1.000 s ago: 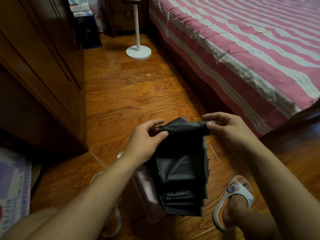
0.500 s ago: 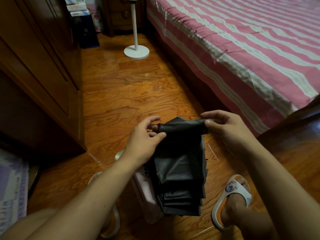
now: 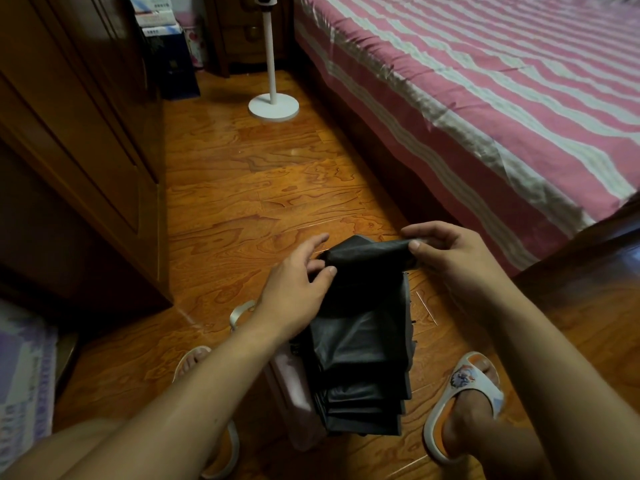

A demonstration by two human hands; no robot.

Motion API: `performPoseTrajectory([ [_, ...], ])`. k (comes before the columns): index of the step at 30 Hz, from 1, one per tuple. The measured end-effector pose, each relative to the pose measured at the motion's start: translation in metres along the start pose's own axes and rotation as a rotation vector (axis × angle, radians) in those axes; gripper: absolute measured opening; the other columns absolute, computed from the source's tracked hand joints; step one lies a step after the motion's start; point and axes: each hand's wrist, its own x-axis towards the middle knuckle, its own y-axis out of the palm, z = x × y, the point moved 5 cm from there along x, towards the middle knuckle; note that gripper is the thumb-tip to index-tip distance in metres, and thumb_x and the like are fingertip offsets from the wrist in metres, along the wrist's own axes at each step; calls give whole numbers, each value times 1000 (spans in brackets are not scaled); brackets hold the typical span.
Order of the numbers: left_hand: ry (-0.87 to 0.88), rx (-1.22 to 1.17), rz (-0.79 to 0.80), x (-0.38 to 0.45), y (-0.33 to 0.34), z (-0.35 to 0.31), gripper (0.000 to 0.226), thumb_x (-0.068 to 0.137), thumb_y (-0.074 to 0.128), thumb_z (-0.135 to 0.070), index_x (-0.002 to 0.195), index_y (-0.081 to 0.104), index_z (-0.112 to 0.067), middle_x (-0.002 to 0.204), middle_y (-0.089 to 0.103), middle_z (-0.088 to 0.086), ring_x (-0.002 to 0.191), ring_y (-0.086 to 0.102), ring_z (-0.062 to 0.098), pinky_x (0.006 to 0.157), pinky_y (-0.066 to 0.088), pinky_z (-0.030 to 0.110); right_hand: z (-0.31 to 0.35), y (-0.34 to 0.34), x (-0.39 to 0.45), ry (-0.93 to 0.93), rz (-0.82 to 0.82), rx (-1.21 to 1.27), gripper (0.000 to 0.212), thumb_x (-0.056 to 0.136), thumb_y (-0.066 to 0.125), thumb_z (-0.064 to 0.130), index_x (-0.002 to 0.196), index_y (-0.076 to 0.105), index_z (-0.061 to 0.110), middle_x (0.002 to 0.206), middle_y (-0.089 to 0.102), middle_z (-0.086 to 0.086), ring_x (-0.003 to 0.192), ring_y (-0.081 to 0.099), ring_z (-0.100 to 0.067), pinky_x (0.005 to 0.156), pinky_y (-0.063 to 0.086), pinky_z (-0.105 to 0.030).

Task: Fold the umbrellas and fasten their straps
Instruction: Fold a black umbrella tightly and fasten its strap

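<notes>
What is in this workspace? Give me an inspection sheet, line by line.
Surface: glossy wood floor, bare where it shows.
Job's things: black umbrella, collapsed, fabric in flat pleats, top edge held up; no strap seen fastened. Pink umbrella lies under it, mostly hidden.
Clutter: thin metal rod on the floor, right of the black umbrella.
Hands: left hand pinches the fabric's top left corner; right hand pinches the top right.
Cables: nothing seen.
Surroundings: striped bed on the right, wardrobe on the left, white stand beyond, slippers on both feet.
</notes>
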Motion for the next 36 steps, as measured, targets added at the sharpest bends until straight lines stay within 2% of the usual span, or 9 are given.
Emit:
performPoseTrajectory([
  [7,70,-70,-137,4,-15,-9,29,94,70,-15,120,68,-28,95,69,-10,90,64,0,89,58,40,1,2,0,-4,15,12,22,97,62,6,112,74,18,106,74,-6,97,71,-17,75,57,-21],
  [12,25,-221,-182,5,-17,-7,22,91,74,-9,104,75,-26,88,72,-7,88,69,12,89,58,47,3,-2,1,-30,17,-14,23,98,62,6,115,73,17,104,74,-3,88,70,-3,70,52,-11],
  [14,39,-178,-150,6,-15,-7,23,91,74,-15,109,74,-28,93,70,-8,91,67,10,90,58,41,3,-3,1,-39,22,-24,24,98,62,6,116,73,18,101,75,-1,88,70,-2,69,51,-9],
  [17,65,15,-33,7,-6,-3,36,87,79,-29,122,69,-32,111,54,-8,101,54,-2,91,45,15,4,-1,1,-68,42,-57,26,97,64,7,117,73,21,97,77,4,92,71,-6,71,50,-9],
  [22,116,80,-112,14,-14,-4,10,86,77,-9,93,76,-17,101,63,-4,92,51,-13,77,34,0,6,-5,-2,-76,78,-145,27,96,67,14,120,71,27,102,76,4,98,71,-5,77,49,-12],
  [25,166,92,-48,11,-12,-10,11,86,75,-7,88,74,-17,93,66,-7,93,57,-3,77,37,2,2,-7,-2,-124,131,-435,42,87,78,27,126,64,38,126,55,10,114,56,-1,88,42,-7],
  [28,204,62,36,1,-7,-14,12,86,72,-2,89,72,-14,91,69,-4,92,60,4,77,42,8,-5,-5,-6,-288,156,-670,38,80,82,30,113,65,36,131,47,11,125,44,-10,105,43,-32],
  [31,279,78,85,-8,-9,-11,13,85,68,-2,88,69,-14,90,67,-7,89,60,6,77,45,15,-13,-6,-23,-429,104,-674,18,83,79,12,92,67,22,100,60,10,95,56,-5,81,52,-34],
  [36,541,436,395,-37,12,24,18,78,65,-17,91,67,-30,94,61,-16,95,56,7,85,46,32,-79,17,-61,-622,248,-927,38,78,73,6,84,49,35,92,48,15,86,42,-10,67,42,-27],
])
